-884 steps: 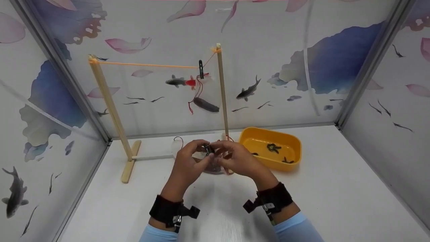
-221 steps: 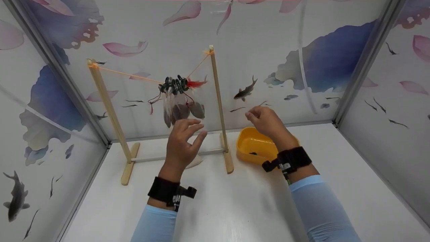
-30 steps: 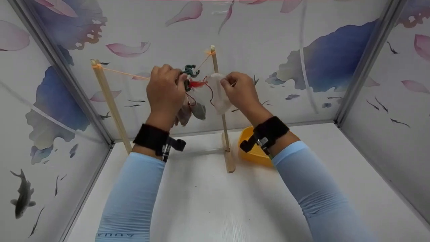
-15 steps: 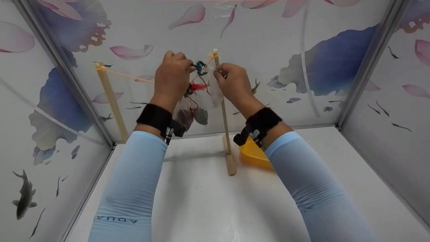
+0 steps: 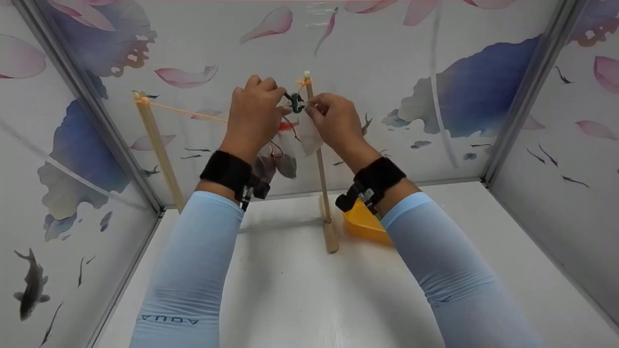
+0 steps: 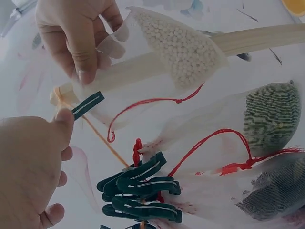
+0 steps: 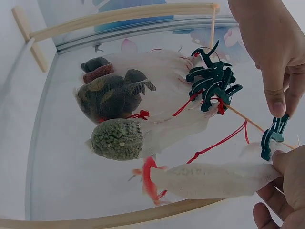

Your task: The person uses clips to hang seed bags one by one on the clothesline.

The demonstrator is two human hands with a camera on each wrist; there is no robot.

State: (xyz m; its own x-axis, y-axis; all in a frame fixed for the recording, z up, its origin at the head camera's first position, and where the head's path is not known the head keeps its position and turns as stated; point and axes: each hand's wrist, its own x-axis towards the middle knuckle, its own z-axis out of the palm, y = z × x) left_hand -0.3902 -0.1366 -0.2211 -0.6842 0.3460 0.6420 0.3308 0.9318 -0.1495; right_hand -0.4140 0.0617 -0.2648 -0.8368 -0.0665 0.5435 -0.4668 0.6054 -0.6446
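Note:
My left hand pinches a dark green clothespin at the orange string, near the right post. Facing it, my right hand pinches the gathered top of a white mesh drawstring bag with small white beads in its bottom. A red drawcord trails from that bag. Further along the string, several green clothespins sit bunched together, with filled mesh bags hanging from them. One of those bags holds greenish grains; another has large dark pieces. In the head view my left hand hides most of the bunch.
Two wooden posts, the left one and the right one, carry the sagging string. The right post stands on a wooden foot. A yellow plastic box is on the white table, partly behind my right forearm. Printed panels enclose the table.
Much earlier one bag hung there; 7.4 s ago a bunch did, with both hands apart. Over the last second my left hand moved up and right with the clothespin, closing on the bag my right hand holds.

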